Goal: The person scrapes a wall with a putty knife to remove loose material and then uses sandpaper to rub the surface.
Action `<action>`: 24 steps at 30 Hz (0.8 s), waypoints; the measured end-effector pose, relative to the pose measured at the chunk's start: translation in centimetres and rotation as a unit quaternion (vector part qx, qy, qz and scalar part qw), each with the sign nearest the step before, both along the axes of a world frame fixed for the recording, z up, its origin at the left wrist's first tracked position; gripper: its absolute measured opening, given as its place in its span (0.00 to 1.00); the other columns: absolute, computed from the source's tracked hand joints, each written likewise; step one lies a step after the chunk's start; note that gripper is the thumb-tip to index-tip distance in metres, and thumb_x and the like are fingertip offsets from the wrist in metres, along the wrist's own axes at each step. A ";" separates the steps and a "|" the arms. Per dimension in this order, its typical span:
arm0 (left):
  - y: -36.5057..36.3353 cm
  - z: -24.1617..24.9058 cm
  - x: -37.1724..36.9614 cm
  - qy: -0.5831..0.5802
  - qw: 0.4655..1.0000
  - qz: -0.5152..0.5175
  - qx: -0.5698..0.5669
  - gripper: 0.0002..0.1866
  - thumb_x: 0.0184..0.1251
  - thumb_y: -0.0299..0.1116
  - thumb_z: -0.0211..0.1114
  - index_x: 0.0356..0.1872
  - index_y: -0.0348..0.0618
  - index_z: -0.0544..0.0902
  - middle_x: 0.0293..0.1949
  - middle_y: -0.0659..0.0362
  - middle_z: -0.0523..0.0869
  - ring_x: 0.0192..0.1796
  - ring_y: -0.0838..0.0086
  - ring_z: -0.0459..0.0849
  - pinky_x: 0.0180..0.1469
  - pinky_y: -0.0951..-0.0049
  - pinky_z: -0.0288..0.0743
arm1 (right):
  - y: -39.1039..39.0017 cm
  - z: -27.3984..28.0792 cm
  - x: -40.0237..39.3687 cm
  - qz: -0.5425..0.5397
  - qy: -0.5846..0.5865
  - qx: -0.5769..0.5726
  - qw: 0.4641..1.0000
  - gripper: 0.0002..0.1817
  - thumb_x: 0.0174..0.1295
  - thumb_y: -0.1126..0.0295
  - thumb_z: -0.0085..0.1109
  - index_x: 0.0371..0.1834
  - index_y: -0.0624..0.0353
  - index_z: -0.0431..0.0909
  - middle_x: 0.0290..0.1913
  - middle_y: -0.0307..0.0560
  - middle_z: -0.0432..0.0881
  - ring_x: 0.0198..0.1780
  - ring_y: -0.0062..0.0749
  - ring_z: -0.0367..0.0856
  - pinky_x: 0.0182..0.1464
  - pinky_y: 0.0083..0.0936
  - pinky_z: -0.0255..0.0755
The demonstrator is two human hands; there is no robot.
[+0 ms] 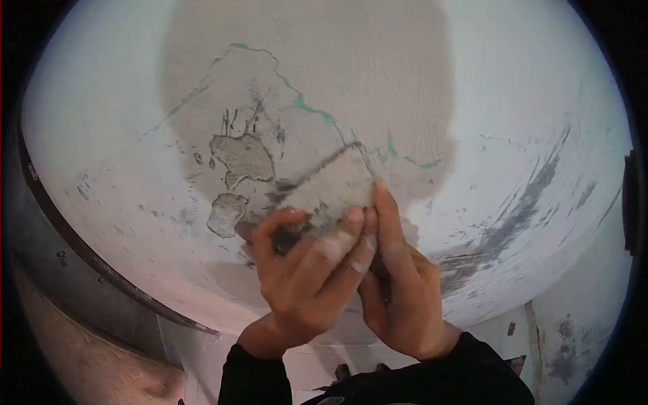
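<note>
A flat, pale grey piece point(331, 185) with a dark ragged upper-left edge lies against the scuffed white wall point(513, 88). My left hand point(310, 270) has its fingers bent around the lower left of the piece, fingertips on its face. At the piece's lower right corner, my right hand point(405, 283) grips it with the index finger stretched up along the right edge. The right thumb is mostly hidden. Left of the piece, two rough patches of exposed grey material, a larger one point(246, 158) and a smaller one point(227, 214), show in the wall.
A thin crack with green traces point(300, 101) runs over the wall above the hands. Dark smears point(513, 226) mark the wall at the right. A dark edge strip point(101, 266) curves along the lower left, with a brownish floor point(108, 364) below. Shoes point(343, 371) show at the bottom.
</note>
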State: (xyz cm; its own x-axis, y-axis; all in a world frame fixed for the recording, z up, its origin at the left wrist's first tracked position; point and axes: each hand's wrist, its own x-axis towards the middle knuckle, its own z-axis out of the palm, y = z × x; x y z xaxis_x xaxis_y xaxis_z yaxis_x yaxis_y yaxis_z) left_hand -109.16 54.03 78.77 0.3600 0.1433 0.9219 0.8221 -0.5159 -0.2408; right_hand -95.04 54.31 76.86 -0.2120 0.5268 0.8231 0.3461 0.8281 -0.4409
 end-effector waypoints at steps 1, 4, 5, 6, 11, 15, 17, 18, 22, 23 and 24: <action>0.2 0.5 -0.1 -0.013 1.000 -0.024 0.008 0.12 0.50 0.29 0.69 0.38 0.44 0.90 0.44 0.61 0.86 0.28 0.80 0.81 0.55 0.60 0.71 | -0.3 0.2 0.1 -0.001 -0.008 -0.010 1.000 0.42 0.57 0.78 0.63 0.73 0.79 0.52 0.30 0.60 0.85 0.22 0.43 0.82 0.32 0.31 0.75; -0.8 0.3 0.1 0.006 1.000 0.000 -0.013 0.12 0.50 0.29 0.69 0.38 0.43 0.90 0.44 0.61 0.87 0.31 0.79 0.82 0.55 0.60 0.70 | -1.2 0.6 0.6 0.014 -0.025 -0.050 0.998 0.41 0.57 0.82 0.59 0.74 0.78 0.50 0.36 0.66 0.82 0.31 0.48 0.82 0.38 0.31 0.75; -1.4 -0.3 0.1 0.016 0.999 -0.007 -0.038 0.13 0.49 0.29 0.69 0.39 0.42 0.90 0.44 0.60 0.87 0.32 0.79 0.83 0.55 0.60 0.70 | -1.5 0.7 0.8 0.025 -0.033 -0.079 0.996 0.41 0.57 0.85 0.56 0.74 0.77 0.49 0.44 0.73 0.79 0.41 0.54 0.83 0.44 0.33 0.76; -1.1 -0.2 0.0 0.017 0.999 -0.006 -0.037 0.13 0.49 0.29 0.69 0.39 0.42 0.90 0.44 0.60 0.87 0.32 0.79 0.83 0.55 0.60 0.70 | -1.9 0.8 1.0 0.035 -0.041 -0.107 0.993 0.41 0.57 0.89 0.52 0.75 0.75 0.48 0.52 0.80 0.77 0.51 0.60 0.84 0.51 0.34 0.77; -1.1 0.3 0.2 0.007 1.000 -0.011 -0.025 0.12 0.52 0.29 0.67 0.39 0.41 0.90 0.44 0.60 0.87 0.33 0.78 0.84 0.55 0.59 0.71 | -2.1 1.1 1.0 0.030 -0.041 -0.128 0.990 0.43 0.55 0.89 0.53 0.76 0.74 0.46 0.46 0.77 0.81 0.49 0.62 0.84 0.51 0.33 0.77; -0.7 0.4 -0.1 0.006 1.000 0.018 -0.015 0.13 0.50 0.28 0.67 0.38 0.41 0.90 0.44 0.60 0.87 0.34 0.78 0.84 0.54 0.59 0.71 | -1.0 1.5 0.7 0.046 -0.047 -0.106 0.992 0.43 0.54 0.90 0.54 0.76 0.72 0.47 0.42 0.74 0.81 0.43 0.61 0.85 0.45 0.32 0.77; -0.8 1.3 0.3 -0.013 0.999 0.030 -0.001 0.13 0.49 0.28 0.67 0.38 0.42 0.90 0.42 0.60 0.87 0.35 0.78 0.84 0.54 0.59 0.71 | -1.5 1.6 0.8 0.039 -0.045 -0.122 0.991 0.43 0.54 0.89 0.54 0.76 0.72 0.48 0.42 0.74 0.81 0.43 0.61 0.85 0.45 0.33 0.77; -1.2 1.1 0.4 -0.012 0.999 0.029 -0.004 0.13 0.49 0.28 0.67 0.38 0.42 0.90 0.42 0.60 0.87 0.35 0.78 0.84 0.54 0.59 0.71 | -2.1 1.8 1.1 0.037 -0.049 -0.116 0.991 0.42 0.55 0.89 0.54 0.76 0.72 0.49 0.42 0.73 0.81 0.42 0.61 0.85 0.44 0.33 0.77; -1.2 0.5 0.1 0.014 0.999 -0.015 -0.028 0.14 0.47 0.28 0.69 0.39 0.42 0.90 0.40 0.60 0.87 0.35 0.76 0.84 0.53 0.59 0.71 | -1.2 0.6 0.7 0.008 -0.021 -0.022 1.000 0.42 0.56 0.77 0.64 0.72 0.79 0.53 0.31 0.62 0.84 0.18 0.45 0.75 0.29 0.28 0.72; -0.6 1.1 0.0 0.002 1.000 -0.018 -0.013 0.14 0.47 0.28 0.69 0.38 0.42 0.90 0.41 0.60 0.87 0.34 0.76 0.84 0.53 0.59 0.71 | -1.0 0.5 0.6 0.012 -0.019 -0.018 1.000 0.42 0.56 0.77 0.64 0.72 0.79 0.53 0.31 0.62 0.84 0.18 0.45 0.75 0.29 0.28 0.72; -0.3 1.4 -0.2 -0.010 1.000 -0.023 -0.004 0.14 0.47 0.28 0.70 0.38 0.42 0.90 0.41 0.60 0.87 0.34 0.76 0.84 0.53 0.58 0.71 | -1.0 1.1 0.2 0.001 -0.013 0.002 1.000 0.42 0.56 0.77 0.64 0.72 0.79 0.53 0.34 0.65 0.84 0.18 0.46 0.76 0.30 0.29 0.72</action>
